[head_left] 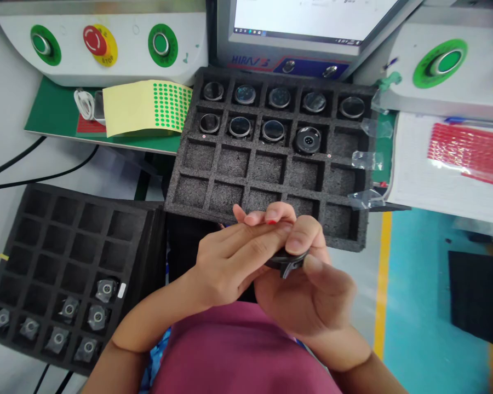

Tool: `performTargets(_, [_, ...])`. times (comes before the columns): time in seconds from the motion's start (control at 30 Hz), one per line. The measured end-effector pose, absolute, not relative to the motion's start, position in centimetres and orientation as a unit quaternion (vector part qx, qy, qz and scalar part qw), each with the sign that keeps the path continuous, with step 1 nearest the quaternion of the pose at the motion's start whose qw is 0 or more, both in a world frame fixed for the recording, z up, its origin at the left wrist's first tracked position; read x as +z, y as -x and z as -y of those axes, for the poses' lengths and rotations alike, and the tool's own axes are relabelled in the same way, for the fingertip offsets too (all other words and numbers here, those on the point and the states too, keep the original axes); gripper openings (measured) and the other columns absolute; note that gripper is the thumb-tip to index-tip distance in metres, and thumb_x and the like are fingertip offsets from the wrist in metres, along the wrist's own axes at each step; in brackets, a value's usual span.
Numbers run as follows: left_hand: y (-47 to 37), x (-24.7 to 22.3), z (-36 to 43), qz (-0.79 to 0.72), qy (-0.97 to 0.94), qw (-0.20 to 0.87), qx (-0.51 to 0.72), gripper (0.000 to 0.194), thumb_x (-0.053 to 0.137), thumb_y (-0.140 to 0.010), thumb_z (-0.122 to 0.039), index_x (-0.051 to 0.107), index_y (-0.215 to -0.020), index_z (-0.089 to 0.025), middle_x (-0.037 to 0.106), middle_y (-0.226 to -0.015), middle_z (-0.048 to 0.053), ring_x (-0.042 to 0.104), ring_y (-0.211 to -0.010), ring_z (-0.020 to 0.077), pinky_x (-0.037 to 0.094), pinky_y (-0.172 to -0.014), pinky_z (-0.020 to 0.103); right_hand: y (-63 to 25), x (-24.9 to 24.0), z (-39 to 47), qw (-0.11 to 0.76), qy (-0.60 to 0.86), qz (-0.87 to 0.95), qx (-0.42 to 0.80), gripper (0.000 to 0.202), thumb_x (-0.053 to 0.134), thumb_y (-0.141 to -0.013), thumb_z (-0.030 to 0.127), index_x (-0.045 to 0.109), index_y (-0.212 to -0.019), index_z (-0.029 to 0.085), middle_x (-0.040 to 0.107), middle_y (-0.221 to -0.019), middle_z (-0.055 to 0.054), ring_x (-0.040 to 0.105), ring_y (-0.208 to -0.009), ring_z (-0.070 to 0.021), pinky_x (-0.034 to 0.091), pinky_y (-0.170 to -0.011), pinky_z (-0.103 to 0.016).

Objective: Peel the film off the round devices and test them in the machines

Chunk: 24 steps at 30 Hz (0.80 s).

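Observation:
Both hands meet around a dark round watch body (pixel 286 261) in front of the foam tray. My right hand (pixel 316 279) grips it between thumb and fingers, its palm turned up. Across the watch's top lies my left hand (pixel 236 257), its fingers pressed together and covering much of it. A small red spot shows near the fingertips. Just beyond the hands, the black foam tray (pixel 250 191) holds several round watch bodies in its two back rows. One of them (pixel 308 140) lies with its back side up; the others show glass faces.
A second foam tray (pixel 72 241) at the left holds several wrapped watch parts (pixel 96 317). Behind are a sheet of green stickers (pixel 148 106), a white cable (pixel 84 104), a red stop button (pixel 94 39) and a monitor (pixel 296 22). Red strips (pixel 472 153) lie at the right.

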<state>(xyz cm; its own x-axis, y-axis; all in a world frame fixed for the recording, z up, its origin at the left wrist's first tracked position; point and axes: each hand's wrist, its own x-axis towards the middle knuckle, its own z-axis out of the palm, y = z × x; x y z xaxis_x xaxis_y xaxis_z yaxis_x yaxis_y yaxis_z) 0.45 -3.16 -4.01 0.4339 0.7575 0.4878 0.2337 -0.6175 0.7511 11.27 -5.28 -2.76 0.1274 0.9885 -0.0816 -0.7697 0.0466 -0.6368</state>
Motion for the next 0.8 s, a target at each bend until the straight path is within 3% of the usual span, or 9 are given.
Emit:
performTargets(0.13, [-0.3,-4.1,3.2,-0.317,-0.797,0.271,0.437,0.032,0.043,-0.1,-0.016,0.063,-0.125,-0.017,0.077,-0.114,0.009,0.071,-0.111,0.0179,0.057,-0.097,0.023,-11.2,-3.0,5.3,0.691,0.272,0.209,0.636,0.005,0.069,-0.084,0.024,0.069,-0.079,0.022,0.057,-0.095,0.002,0.067,-0.102,-0.0135,0.049,-0.111,-0.035])
performTargets(0.27, [-0.8,-4.1,3.6,-0.404,-0.741,0.312,0.436,0.019,0.052,-0.099,-0.019,0.065,-0.113,-0.02,0.079,-0.102,0.004,0.076,-0.092,0.0142,0.06,-0.083,0.019,-11.3,-4.0,5.2,0.675,0.315,0.251,0.618,0.011,0.063,-0.092,0.028,0.074,-0.092,0.025,0.06,-0.104,-0.001,0.067,-0.107,-0.0154,0.052,-0.106,-0.034])
performTargets(0.4, [-1.6,-4.0,4.1,-0.465,-0.669,0.384,0.435,0.02,0.057,-0.095,-0.014,0.066,-0.111,-0.021,0.079,-0.101,0.002,0.076,-0.083,0.0131,0.059,-0.073,0.019,-11.7,-4.9,5.0,0.654,0.353,0.304,0.596,0.017,0.057,-0.098,0.026,0.074,-0.099,0.026,0.058,-0.117,-0.003,0.062,-0.116,-0.0176,0.054,-0.105,-0.037])
performTargets(0.57, [-2.0,-4.1,4.4,-0.476,-0.673,0.376,0.423,0.013,0.059,-0.095,-0.02,0.067,-0.105,-0.02,0.077,-0.082,-0.001,0.069,-0.059,0.0093,0.053,-0.057,0.017,-11.9,-5.2,5.1,0.672,0.356,0.35,0.546,0.019,0.053,-0.099,0.024,0.072,-0.103,0.026,0.054,-0.119,-0.004,0.059,-0.118,-0.019,0.055,-0.104,-0.04])
performTargets(0.7, [-2.3,-4.2,4.3,-0.462,-0.702,0.358,0.407,0.009,0.056,-0.096,-0.019,0.064,-0.101,-0.019,0.077,-0.083,0.001,0.072,-0.069,0.0118,0.054,-0.061,0.017,-12.1,-6.0,5.3,0.688,0.367,0.346,0.521,0.019,0.054,-0.098,0.026,0.072,-0.103,0.027,0.057,-0.115,-0.004,0.061,-0.113,-0.0186,0.056,-0.1,-0.039])
performTargets(0.8, [-2.3,-4.2,3.1,-0.456,-0.691,0.402,0.391,0.012,0.056,-0.096,-0.021,0.062,-0.107,-0.021,0.077,-0.094,0.002,0.073,-0.071,0.0111,0.056,-0.065,0.018,-13.4,-6.9,4.9,0.688,0.405,0.341,0.496,0.018,0.057,-0.096,0.027,0.073,-0.105,0.027,0.061,-0.122,-0.005,0.06,-0.117,-0.0198,0.055,-0.1,-0.039])
